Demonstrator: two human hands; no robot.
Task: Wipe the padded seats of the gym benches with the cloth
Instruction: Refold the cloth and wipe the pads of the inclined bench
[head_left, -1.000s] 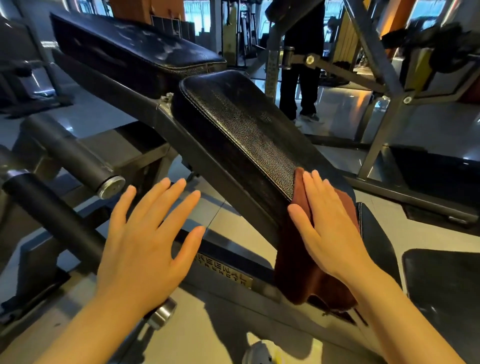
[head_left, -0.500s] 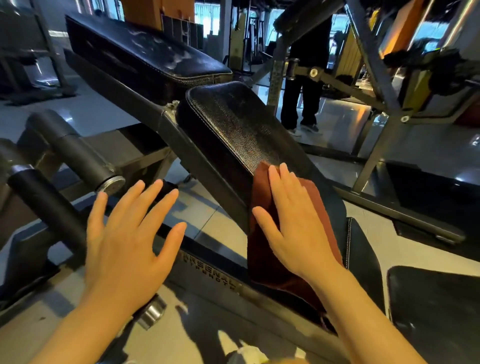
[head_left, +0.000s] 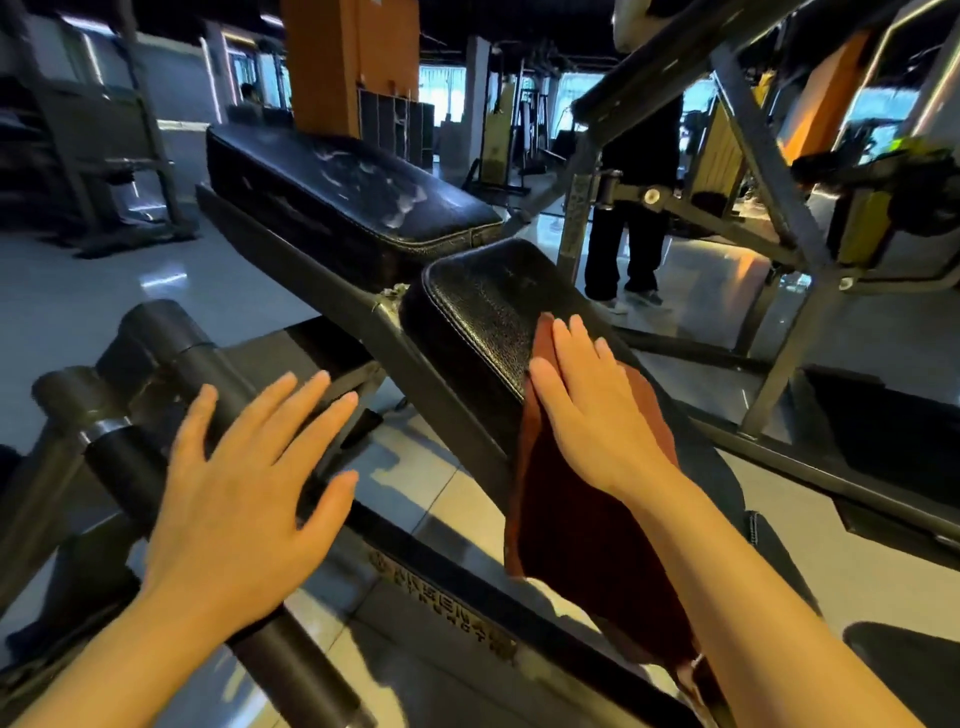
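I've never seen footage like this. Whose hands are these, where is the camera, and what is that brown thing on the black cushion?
No machine here: a person wears a camera on the head, looking forward and down, so you see their own two hands. The right hand lies flat, fingers straight, pressing a brown cloth against the sloped black padded seat of a gym bench. The cloth hangs over the seat's side. The left hand is spread open, holding nothing, above the bench's roller bars. A longer back pad lies beyond. Someone in dark clothes stands behind.

The right hand (head_left: 592, 415) covers the middle of the cloth (head_left: 576, 519). The cloth hides the seat pad (head_left: 483, 317) under it. Both arms are cut off at the bottom edge.
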